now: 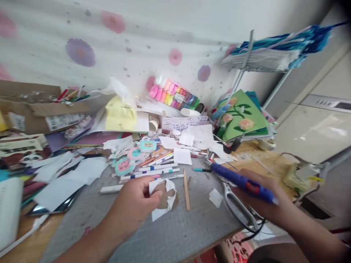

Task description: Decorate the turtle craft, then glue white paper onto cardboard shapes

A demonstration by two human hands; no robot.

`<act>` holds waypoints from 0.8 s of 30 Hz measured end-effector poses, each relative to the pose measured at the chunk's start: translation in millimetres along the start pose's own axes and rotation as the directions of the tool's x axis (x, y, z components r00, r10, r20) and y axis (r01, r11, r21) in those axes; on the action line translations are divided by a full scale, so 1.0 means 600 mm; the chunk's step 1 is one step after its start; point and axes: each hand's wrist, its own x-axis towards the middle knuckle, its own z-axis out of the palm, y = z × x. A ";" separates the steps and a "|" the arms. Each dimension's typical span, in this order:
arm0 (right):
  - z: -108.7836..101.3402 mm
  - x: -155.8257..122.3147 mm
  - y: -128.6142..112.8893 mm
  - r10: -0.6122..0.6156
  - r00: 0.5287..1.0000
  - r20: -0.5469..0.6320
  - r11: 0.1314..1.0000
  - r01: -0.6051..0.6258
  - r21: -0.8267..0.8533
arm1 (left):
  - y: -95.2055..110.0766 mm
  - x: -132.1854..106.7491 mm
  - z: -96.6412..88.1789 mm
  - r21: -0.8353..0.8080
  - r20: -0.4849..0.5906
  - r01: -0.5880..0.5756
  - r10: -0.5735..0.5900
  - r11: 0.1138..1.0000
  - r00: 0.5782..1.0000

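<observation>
Pinched in my left hand (134, 199) is a small brown cardboard piece (163, 191) with torn white paper around its edges, low over the grey mat. My right hand (260, 190) is wrapped round a blue hot glue gun (241, 179) with a red switch. Its nozzle points left, toward the pile of paper scraps, and a black cord hangs below. Under and beside the right hand lies a pair of scissors (233, 204), partly covered. Between my hands lie a flat wooden stick (186, 190) and a white paper scrap (215, 197).
Several markers (153, 171) and paper scraps (182, 156) crowd the back of the grey mat (131, 241). At the left stand white paper sheets (60, 182) and a cardboard box (41, 113). Behind are coloured clay packs (175, 93); a green flowered folder (241, 117) leans at right.
</observation>
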 end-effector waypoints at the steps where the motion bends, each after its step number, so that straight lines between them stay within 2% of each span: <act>1: -0.011 -0.006 0.033 0.078 0.993 -0.090 0.990 -0.088 -0.114 | -0.001 0.002 0.000 -0.026 0.013 0.016 -0.016 1.000 1.000; 3: -0.029 -0.025 0.108 0.169 0.961 -0.219 0.915 -0.235 -0.327 | -0.004 0.004 0.000 -0.054 0.034 0.034 -0.033 0.998 0.999; 5: -0.039 -0.050 0.182 0.232 0.931 -0.283 0.846 -0.337 -0.413 | -0.008 0.006 0.002 -0.062 0.053 0.043 -0.040 0.997 0.998; 8: -0.041 -0.081 0.268 0.258 0.933 -0.251 0.857 -0.340 -0.387 | -0.009 0.006 0.003 -0.073 0.081 0.059 -0.053 0.996 0.995; 12: -0.023 -0.093 0.319 0.363 0.918 -0.159 0.847 -0.396 -0.354 | -0.007 0.006 0.003 -0.083 0.123 0.085 -0.074 0.993 0.990; 17: -0.013 -0.086 0.330 0.403 0.914 -0.050 0.865 -0.398 -0.307 | -0.009 0.006 0.001 -0.110 0.155 0.092 -0.074 0.990 0.985; 19: -0.020 -0.080 0.316 0.393 0.916 -0.078 0.867 -0.397 -0.300 | -0.009 0.003 0.000 -0.125 0.161 0.077 -0.056 0.989 0.985; 21: -0.029 -0.064 0.275 0.345 0.912 -0.222 0.877 -0.398 -0.270 | -0.008 -0.001 -0.001 -0.145 0.180 0.056 -0.029 0.988 0.983; 22: -0.031 -0.052 0.243 0.331 0.892 -0.308 0.888 -0.405 -0.218 | -0.008 -0.002 -0.001 -0.161 0.201 0.048 -0.015 0.986 0.979; 23: -0.030 -0.037 0.203 0.346 0.871 -0.349 0.905 -0.407 -0.120 | -0.008 -0.004 0.000 -0.180 0.229 0.043 0.000 0.983 0.973; 24: -0.026 -0.020 0.158 0.351 0.873 -0.339 0.931 -0.365 0.025 | -0.008 -0.005 0.000 -0.200 0.265 0.043 0.012 0.979 0.964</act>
